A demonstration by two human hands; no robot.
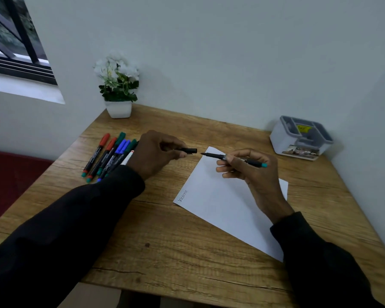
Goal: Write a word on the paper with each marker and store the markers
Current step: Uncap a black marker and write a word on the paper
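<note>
Right then, the right hand was curled round a marker, its bare tip pointing left and hovering over the far corner of the paper. The left hand pinched the dark cap just beside that tip, with a small gap between the two. The main risk I saw was the exposed tip. It sat close to the left fingers and near the sheet's edge, so a careless move could have inked skin or the wooden surface rather than the page. The paper lay loose and at an angle with nothing holding it down. Since the left hand was busy with the cap, the sheet could have slid under the first stroke and smeared the word. The cap was held only at the fingertips and might have slipped and rolled away. The loose markers lay bunched near the left edge of the surface, partly hidden behind the left hand, and a nudge from the sleeve could have scattered them. As for containers, a pale box with a grey divided tray stood at the far right by the wall. I could make out a yellow label inside but no markers. A white pot in the far corner held white flowers.
</note>
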